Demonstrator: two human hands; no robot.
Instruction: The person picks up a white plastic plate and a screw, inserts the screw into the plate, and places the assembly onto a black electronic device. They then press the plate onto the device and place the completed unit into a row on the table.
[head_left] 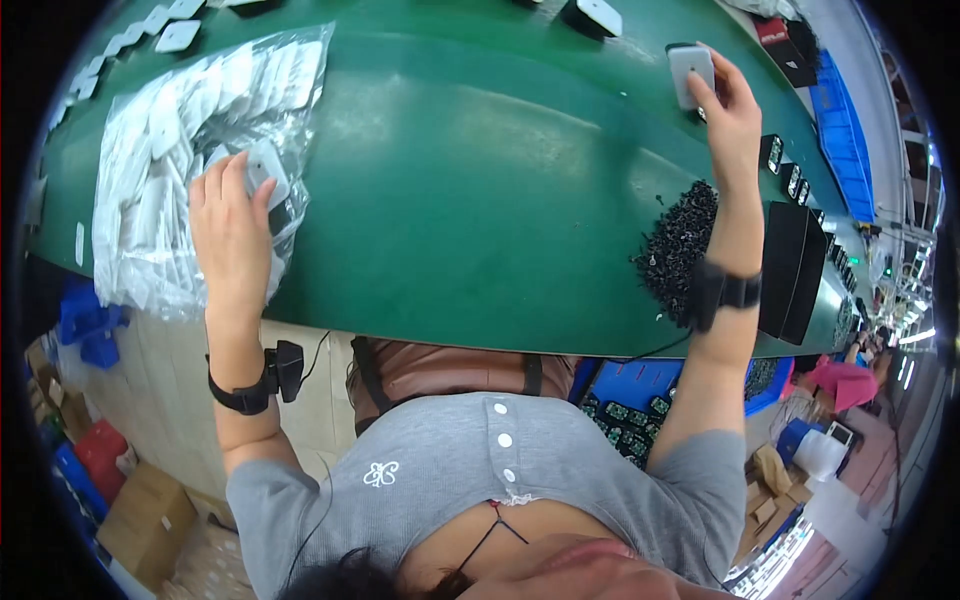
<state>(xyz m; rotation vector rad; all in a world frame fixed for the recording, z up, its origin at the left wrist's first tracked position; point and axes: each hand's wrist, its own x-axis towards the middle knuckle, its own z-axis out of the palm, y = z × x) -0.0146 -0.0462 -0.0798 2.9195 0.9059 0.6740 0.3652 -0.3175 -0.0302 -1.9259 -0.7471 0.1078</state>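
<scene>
My left hand is over a clear plastic bag filled with white plastic covers. Its fingers and thumb grip one white cover with rounded corners at the bag's right side. Farther away on the right, my right hand holds another white cover by its edges, thumb on the face. A dark edge shows behind that cover; whether it sits on a black housing I cannot tell. Below the right hand, beside my forearm, lies a heap of small black screw-like parts.
Black housings with green circuit boards line the green table's right side, near a black box and a blue tray. White-topped units stand at the far left, another at the back. Circuit boards lie below the table edge.
</scene>
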